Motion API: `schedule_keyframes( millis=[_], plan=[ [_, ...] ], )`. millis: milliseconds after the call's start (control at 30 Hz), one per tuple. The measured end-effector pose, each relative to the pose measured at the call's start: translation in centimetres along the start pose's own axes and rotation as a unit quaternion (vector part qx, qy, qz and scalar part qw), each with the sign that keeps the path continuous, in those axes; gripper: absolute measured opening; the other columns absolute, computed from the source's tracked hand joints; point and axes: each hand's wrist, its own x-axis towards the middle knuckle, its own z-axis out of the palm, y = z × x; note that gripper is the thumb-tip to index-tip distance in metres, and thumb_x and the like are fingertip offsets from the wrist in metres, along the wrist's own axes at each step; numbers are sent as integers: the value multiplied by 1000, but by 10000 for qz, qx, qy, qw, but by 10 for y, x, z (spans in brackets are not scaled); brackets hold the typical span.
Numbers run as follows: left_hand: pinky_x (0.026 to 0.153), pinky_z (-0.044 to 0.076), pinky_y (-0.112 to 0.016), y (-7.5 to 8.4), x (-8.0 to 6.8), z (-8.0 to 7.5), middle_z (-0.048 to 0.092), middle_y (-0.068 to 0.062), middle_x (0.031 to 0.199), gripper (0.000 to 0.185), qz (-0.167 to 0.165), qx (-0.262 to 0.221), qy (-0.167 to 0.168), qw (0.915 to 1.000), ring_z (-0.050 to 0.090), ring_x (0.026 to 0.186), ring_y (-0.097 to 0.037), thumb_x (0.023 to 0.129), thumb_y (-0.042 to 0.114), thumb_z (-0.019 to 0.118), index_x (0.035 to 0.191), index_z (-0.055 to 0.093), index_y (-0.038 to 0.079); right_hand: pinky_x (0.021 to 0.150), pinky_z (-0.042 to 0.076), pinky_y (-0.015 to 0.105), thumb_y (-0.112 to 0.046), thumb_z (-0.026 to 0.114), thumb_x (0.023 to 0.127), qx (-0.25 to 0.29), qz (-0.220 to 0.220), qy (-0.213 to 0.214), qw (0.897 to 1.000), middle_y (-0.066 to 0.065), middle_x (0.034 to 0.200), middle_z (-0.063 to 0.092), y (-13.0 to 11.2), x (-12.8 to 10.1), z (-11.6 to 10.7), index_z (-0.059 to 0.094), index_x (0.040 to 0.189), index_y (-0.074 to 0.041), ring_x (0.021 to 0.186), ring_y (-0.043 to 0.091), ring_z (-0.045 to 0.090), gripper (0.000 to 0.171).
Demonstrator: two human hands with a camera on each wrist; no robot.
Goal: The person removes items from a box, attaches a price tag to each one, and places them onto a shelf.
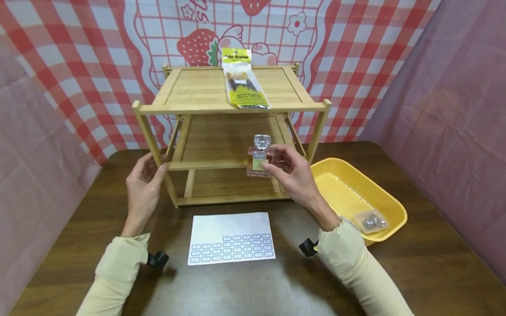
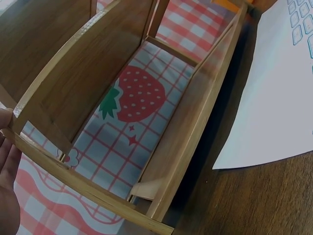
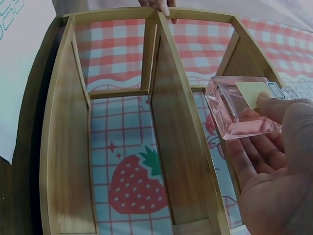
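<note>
Pinched between thumb and fingers, the bottle (image 1: pixel 259 159) sits in the right hand (image 1: pixel 294 173) — the thumb presses its yellow label, the fingers back it from behind. It stands upright, long axis vertical, its clear faceted stopper pointing up and the label facing the person. It is held at the front edge of the middle shelf of the rack (image 1: pixel 231 107), toward the right side, off the bench (image 1: pixel 415 263). In the right wrist view the bottle (image 3: pixel 244 105) shows pink liquid and the thumb tip on the label.

That right hand's forearm comes up from the lower right, wrist bent so the palm turns left toward the bottle. The left hand (image 1: pixel 145 177) is raised with its palm toward the rack's front left post, its fingers fairly straight and touching the post at the level of the middle shelf — holding nothing. Both arms wear pale sleeves.

One bottle, one rack with three shelves. On the top shelf lies one packet of brushes (image 1: pixel 242 79), its length running front to back. One printed sheet (image 1: pixel 230 239) lies flat on the bench in front of the rack. One yellow tray (image 1: pixel 336 175) stands to the right of the rack, with one small clear bag (image 1: pixel 370 220) of metal bits in its near corner.
</note>
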Motion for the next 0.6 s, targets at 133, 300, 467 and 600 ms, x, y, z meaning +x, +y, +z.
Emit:
schedule_keyframes(
  millis=[133,300,467,600],
  plan=[
    [97,52,-24,0,0,-1,72,-10,114,34,4,-33,-15,10000,67,104,-18,95,-12,65,128,59,-16,80,58,25,11,71,92,-53,-66,-12,10000,19,109,65,1,3,2,58,124,10,95,20,63,35],
    [97,52,-24,0,1,-1,72,-11,115,34,29,-32,-39,10000,67,104,-18,95,-12,65,128,59,-16,79,57,24,11,72,91,-72,-104,21,9999,20,107,65,1,9,4,58,124,11,93,21,63,35],
    [96,53,-24,-1,1,-1,72,-10,114,33,16,-23,-45,10000,67,103,-18,95,-12,65,127,59,-16,82,58,26,12,72,91,-16,-69,19,10000,22,109,65,1,14,6,58,123,12,94,21,63,36],
    [96,53,-24,-1,0,-2,72,-9,114,33,9,-56,-68,10000,67,103,-18,95,-13,65,127,58,-17,85,58,28,10,72,92,-2,30,22,10000,22,111,66,3,18,7,58,123,12,97,24,65,35]
  ],
)
